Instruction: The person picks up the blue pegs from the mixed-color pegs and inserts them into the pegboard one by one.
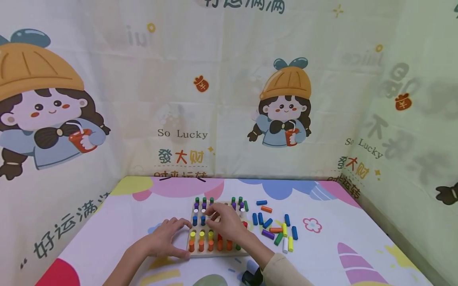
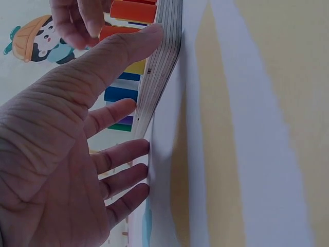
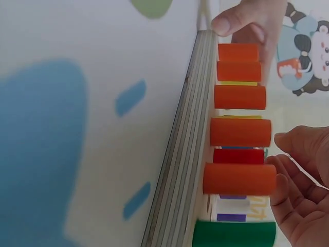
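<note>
A wooden pegboard (image 1: pixel 211 256) stands in front of me with rows of green, purple, white, blue (image 1: pixel 195 221), yellow (image 1: pixel 193 236) and orange pegs (image 1: pixel 191 246). My left hand (image 1: pixel 162 239) steadies its left side. The thumb touches the board's edge by the near corner, and the other fingers extend along the side, as the left wrist view shows. Over the middle of the board is my right hand (image 1: pixel 227 222), its bent fingertips beside a blue peg (image 1: pixel 203 221). Thumb and fingers look slightly apart in the right wrist view; whether a peg sits between them is hidden.
Loose pegs in several colours lie right of the board, among them a blue peg (image 1: pixel 294 232), a purple peg (image 1: pixel 268 234) and a white peg (image 1: pixel 285 245). A black object (image 1: pixel 252 277) shows by the right wrist. Printed cloth walls (image 1: pixel 229 159) enclose the patterned table.
</note>
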`<move>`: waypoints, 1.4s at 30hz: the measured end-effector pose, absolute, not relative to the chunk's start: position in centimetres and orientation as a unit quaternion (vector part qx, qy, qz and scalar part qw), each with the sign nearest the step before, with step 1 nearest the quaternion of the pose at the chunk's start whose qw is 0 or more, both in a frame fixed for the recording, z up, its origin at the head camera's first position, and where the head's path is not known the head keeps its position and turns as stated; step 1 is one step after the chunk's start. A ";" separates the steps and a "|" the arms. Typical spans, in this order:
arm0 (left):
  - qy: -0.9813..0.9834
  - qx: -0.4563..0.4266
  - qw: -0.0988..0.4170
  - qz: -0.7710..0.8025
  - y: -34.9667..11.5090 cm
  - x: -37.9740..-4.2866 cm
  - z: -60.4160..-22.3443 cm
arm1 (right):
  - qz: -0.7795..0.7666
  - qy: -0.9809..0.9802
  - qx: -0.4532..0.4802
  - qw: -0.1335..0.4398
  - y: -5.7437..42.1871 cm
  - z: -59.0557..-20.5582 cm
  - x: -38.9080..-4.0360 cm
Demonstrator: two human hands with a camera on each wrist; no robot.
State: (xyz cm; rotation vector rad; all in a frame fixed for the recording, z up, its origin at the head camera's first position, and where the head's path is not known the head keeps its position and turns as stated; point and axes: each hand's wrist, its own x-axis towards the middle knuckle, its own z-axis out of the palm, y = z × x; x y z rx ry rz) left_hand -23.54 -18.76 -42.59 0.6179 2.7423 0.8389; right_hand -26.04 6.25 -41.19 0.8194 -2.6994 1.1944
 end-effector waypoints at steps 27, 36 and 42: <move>0.935 0.195 0.094 0.280 -18.5 -23.4 -42.5 | 0.372 -0.895 0.235 0.074 13.7 -40.8 -22.0; 0.934 0.200 0.095 0.281 -18.5 -23.4 -42.5 | 0.357 -0.902 0.226 0.088 15.6 -40.8 -21.5; 0.932 0.205 0.094 0.282 -18.6 -23.3 -42.6 | 0.344 -0.911 0.204 0.103 16.5 -40.8 -21.5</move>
